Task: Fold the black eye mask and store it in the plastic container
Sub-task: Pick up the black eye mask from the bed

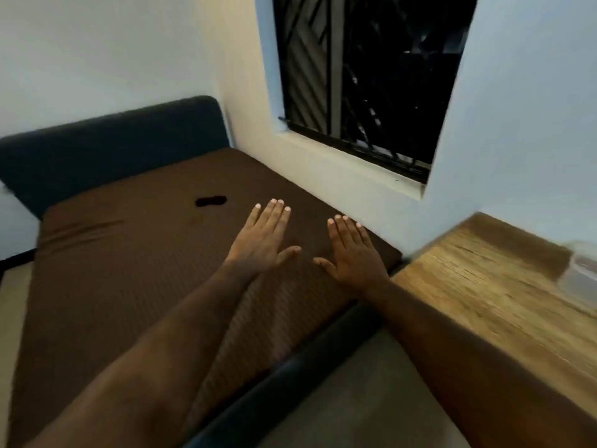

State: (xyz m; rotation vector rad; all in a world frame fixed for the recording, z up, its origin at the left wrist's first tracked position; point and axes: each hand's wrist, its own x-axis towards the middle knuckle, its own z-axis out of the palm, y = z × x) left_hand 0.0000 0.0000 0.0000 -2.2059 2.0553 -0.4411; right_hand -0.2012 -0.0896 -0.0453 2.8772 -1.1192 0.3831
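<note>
Held left hand (263, 236) and right hand (353, 250) above the bed (113, 286), fingers (274, 218) straight, empty; likely needed a far-left reach for the eye mask (211, 201).

No lettering, label, brand, number or sign can be read anywhere in this view.

Dim indoor light, bluish on walls (97, 43), warm on bed (129, 286); window (365, 76) black. Motion blur strongest right: wooden surface (484, 286), container (583, 273) smeared. Wide-angle bending at edges.
</note>
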